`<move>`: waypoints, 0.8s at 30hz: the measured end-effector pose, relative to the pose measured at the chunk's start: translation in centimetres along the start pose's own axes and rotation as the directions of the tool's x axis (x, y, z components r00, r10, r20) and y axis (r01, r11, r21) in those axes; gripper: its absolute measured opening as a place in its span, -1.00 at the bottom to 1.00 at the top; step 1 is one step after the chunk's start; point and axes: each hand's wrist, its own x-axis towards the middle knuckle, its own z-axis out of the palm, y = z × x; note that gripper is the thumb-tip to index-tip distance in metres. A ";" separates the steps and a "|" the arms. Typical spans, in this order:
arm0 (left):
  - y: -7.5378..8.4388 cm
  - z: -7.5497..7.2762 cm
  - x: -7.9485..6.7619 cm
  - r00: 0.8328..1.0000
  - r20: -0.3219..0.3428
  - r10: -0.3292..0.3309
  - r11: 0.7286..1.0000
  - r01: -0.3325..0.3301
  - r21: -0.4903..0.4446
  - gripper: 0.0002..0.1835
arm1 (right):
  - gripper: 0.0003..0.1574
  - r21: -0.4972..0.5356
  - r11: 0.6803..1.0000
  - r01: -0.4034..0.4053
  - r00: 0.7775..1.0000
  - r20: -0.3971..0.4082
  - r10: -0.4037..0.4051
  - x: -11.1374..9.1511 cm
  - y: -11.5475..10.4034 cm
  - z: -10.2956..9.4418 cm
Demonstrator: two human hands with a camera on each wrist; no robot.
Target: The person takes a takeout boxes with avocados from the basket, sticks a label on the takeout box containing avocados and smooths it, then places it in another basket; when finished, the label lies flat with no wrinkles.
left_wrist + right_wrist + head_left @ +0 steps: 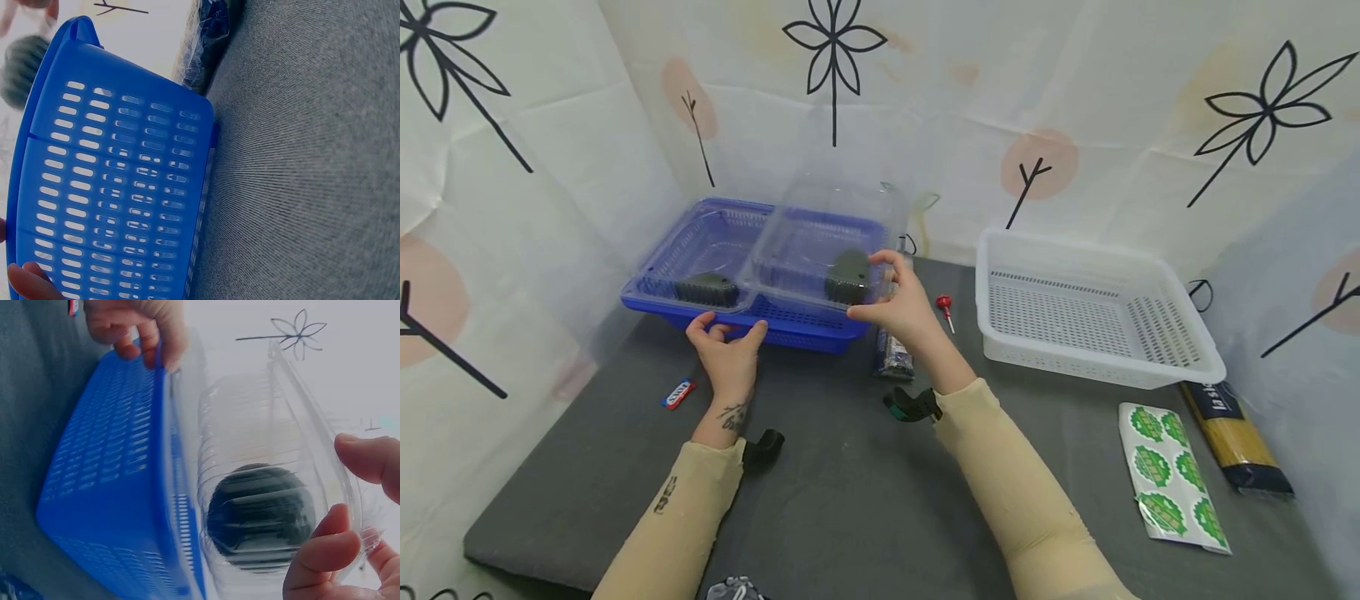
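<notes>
My right hand (904, 304) pinches the edge of a clear plastic container (797, 250), tilted above the right part of a blue basket (805, 335). Inside it is a dark green rounded thing (259, 519), seen through the ribbed plastic. At the basket's near rim, my left hand (730, 358) grips, with the thumb on the outer wall and fingers over the top. Another clear container (718, 237) lies in the basket's left part, a second dark green thing (706, 289) showing in it. In the left wrist view only fingertips (34, 284) show beside the perforated wall.
A white basket (1213, 367) stands at the right. Near it lie a sheet of green stickers (1165, 475) and a pack of spaghetti (1236, 433). A dark plastic packet (895, 358) and a red-headed stick (945, 307) lie between the baskets. A small red-and-blue packet (679, 393) lies at the left.
</notes>
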 end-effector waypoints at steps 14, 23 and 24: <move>-1.3 0.1 0.4 0.998 -0.029 0.052 0.999 -0.052 0.002 -0.33 | -0.12 0.029 0.999 0.039 0.999 0.025 -0.040 -8.2 0.3 -4.3; -1.1 0.1 0.5 0.999 -0.037 0.004 0.999 -0.002 0.037 -0.32 | -0.10 0.045 0.995 0.086 0.994 0.058 -0.089 -14.9 1.9 -6.5; -1.1 0.1 0.6 0.999 -0.040 0.003 0.999 -0.001 0.039 -0.32 | -0.09 0.058 0.992 0.111 0.991 0.071 -0.115 -15.6 2.1 -6.7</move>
